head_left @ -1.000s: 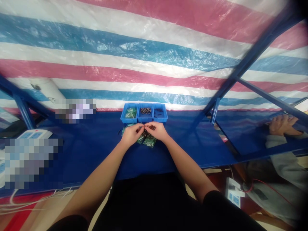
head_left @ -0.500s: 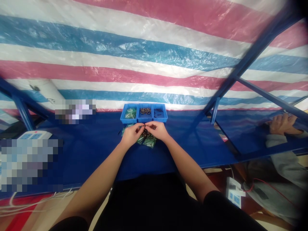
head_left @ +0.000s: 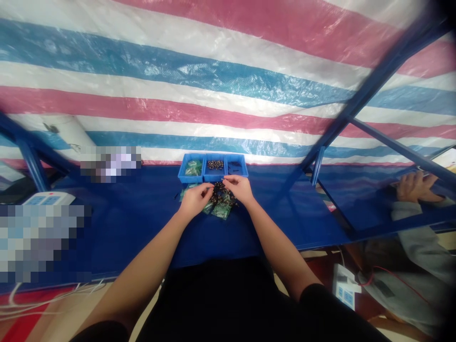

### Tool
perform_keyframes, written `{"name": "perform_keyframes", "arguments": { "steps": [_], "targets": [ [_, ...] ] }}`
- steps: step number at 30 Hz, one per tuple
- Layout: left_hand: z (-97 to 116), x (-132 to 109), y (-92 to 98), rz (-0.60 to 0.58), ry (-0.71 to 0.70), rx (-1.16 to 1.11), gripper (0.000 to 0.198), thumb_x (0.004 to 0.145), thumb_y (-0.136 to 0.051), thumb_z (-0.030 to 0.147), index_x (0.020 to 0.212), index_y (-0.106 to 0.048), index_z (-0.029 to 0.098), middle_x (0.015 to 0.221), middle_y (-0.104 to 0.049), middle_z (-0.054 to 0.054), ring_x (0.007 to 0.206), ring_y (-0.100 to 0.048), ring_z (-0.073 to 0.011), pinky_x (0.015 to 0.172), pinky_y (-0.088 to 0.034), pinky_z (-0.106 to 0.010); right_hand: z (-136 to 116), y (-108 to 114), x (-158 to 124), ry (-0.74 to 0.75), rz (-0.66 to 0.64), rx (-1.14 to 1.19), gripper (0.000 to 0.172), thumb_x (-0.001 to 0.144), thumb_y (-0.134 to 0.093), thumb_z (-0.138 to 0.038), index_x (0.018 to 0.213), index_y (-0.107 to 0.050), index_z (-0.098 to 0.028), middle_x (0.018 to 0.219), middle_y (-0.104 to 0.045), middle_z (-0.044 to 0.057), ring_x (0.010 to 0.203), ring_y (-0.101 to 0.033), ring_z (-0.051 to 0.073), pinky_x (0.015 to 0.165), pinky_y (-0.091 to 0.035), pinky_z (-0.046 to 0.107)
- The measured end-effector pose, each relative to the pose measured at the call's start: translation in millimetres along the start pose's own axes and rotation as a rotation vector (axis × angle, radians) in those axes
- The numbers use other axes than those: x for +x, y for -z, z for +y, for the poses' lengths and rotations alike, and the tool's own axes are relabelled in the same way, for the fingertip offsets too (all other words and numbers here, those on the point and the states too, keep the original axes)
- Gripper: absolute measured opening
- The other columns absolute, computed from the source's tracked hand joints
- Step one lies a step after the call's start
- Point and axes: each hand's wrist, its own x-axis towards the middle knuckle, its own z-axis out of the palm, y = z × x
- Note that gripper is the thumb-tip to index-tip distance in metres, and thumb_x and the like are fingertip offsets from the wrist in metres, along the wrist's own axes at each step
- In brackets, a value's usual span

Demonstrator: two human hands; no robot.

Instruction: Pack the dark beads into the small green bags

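A blue tabletop (head_left: pixel 295 216) carries everything here. Taking the heap of small dark and brassy parts (head_left: pixel 221 192) as the clock's centre, flat green pieces (head_left: pixel 221 212) lie touching it at six o'clock. A left bin (head_left: pixel 190 179) stands toward eleven, a middle bin (head_left: pixel 213 177) at twelve and a right bin (head_left: pixel 245 167) toward one, all blue, side by side. Well apart toward nine rests a white power strip (head_left: pixel 50 198).

Black top (head_left: pixel 221 299); black sleeves (head_left: pixel 313 295) ending near elbows; forearms (head_left: pixel 280 242) bare.
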Motion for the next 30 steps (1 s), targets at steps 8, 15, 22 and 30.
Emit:
{"name": "perform_keyframes", "arguments": {
  "steps": [8,15,22,30],
  "targets": [
    [0.1,-0.6,-0.3,0.007,0.012,-0.022,0.027,0.090,-0.049,0.038,0.104,-0.067,0.022,0.066,-0.064,0.002,0.057,-0.058,-0.0109,0.059,-0.044,-0.021,-1.5,-0.4,1.0,0.111,-0.168,0.202,0.047,0.077,-0.066,-0.038,0.121,-0.061,-0.022,0.118,-0.066,0.008,0.088,-0.069,0.020,0.079,-0.057,0.035],
    [0.9,-0.5,0.7,-0.008,0.018,-0.025,0.026,0.090,-0.049,0.038,0.102,-0.067,0.022,0.064,-0.062,0.002,0.056,-0.057,-0.0110,0.058,-0.043,-0.021,1.9,10.8,3.3,0.102,0.065,-0.085,0.027,0.083,-0.055,-0.036,0.096,-0.069,-0.017,0.075,-0.069,0.004,0.062,-0.062,0.013,0.061,-0.052,0.026],
    [-0.9,-0.7,-0.6,-0.032,0.014,0.006,0.027,0.091,-0.048,0.038,0.103,-0.066,0.023,0.066,-0.063,0.002,0.057,-0.057,-0.0122,0.060,-0.044,-0.023,2.9,6.8,-3.3,0.231,-0.018,-0.360,0.026,0.083,-0.053,-0.034,0.095,-0.071,-0.019,0.063,-0.063,0.000,0.055,-0.056,0.012,0.060,-0.046,0.025],
    [0.2,-0.8,-2.7,-0.068,-0.018,0.052,0.025,0.092,-0.046,0.035,0.103,-0.066,0.025,0.085,-0.071,-0.001,0.065,-0.062,-0.0145,0.061,-0.046,-0.025,1.1,11.0,-4.0,0.226,-0.007,-0.397,0.027,0.082,-0.055,-0.041,0.089,-0.070,-0.019,0.066,-0.064,0.001,0.059,-0.057,0.013,0.063,-0.046,0.025]
  ]
}}
